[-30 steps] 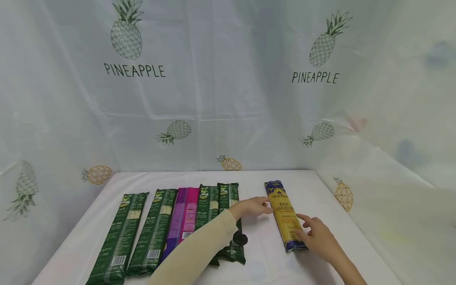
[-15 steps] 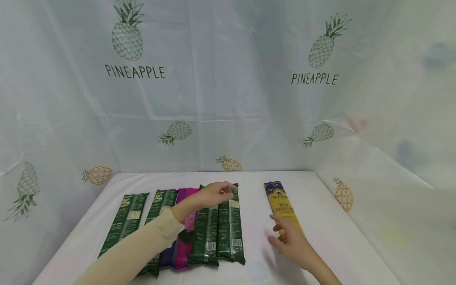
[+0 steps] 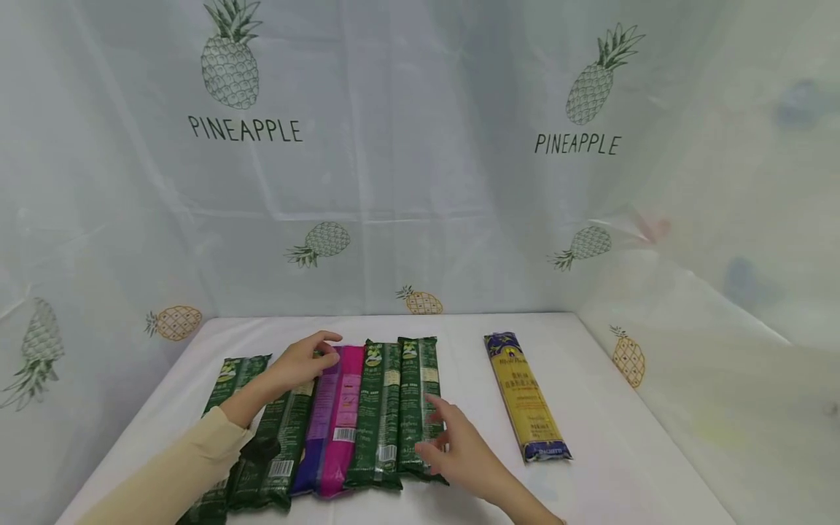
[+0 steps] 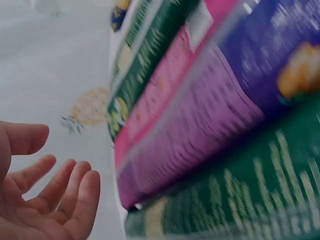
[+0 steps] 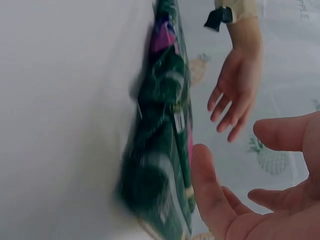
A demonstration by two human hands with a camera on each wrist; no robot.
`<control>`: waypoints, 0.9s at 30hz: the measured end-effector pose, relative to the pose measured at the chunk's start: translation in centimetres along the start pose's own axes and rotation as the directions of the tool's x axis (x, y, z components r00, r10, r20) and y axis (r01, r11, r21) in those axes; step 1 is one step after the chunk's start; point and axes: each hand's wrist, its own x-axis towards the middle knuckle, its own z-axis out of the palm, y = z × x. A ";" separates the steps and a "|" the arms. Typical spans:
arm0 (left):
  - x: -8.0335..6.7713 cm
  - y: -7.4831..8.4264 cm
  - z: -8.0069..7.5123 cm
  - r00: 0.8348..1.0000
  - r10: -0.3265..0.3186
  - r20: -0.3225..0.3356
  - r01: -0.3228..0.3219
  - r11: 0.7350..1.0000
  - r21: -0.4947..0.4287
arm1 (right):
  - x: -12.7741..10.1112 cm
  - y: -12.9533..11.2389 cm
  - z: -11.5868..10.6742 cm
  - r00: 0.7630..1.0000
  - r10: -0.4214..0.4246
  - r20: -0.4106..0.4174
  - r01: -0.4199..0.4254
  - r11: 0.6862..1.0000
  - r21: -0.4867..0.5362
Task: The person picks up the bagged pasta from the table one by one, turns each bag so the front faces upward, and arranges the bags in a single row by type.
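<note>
Both hands are open: the left hand hovers over the green packets, the right hand beside the rightmost green packet, long axes running toward the frame's top.

Five long flat packets lie side by side, lengthwise, on the white table: three of the four green packets adjoin the one pink-and-purple packet in the middle. The rightmost green packet lies flat, barcode end nearest the viewer. The pink-and-purple packet's far end sits level with its neighbours.

Head view bright, even, sharp; both wrist views dim, motion-blurred.
</note>
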 end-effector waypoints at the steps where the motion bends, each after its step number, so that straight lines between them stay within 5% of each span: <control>1: 0.0 -0.3 -0.1 1.000 -0.008 -0.003 0.008 1.000 0.004 | 0.4 -0.1 0.5 1.000 -0.006 0.006 0.005 1.000 0.026; 15: 1.3 -4.3 -0.1 0.999 -0.039 0.003 0.039 0.995 0.096 | 5.2 -2.2 7.3 0.999 0.028 0.043 -0.034 0.988 0.149; 27: 2.7 -5.2 0.2 0.996 -0.079 0.032 0.069 0.972 0.224 | 7.3 -2.0 9.0 0.992 0.069 0.108 -0.085 0.983 0.160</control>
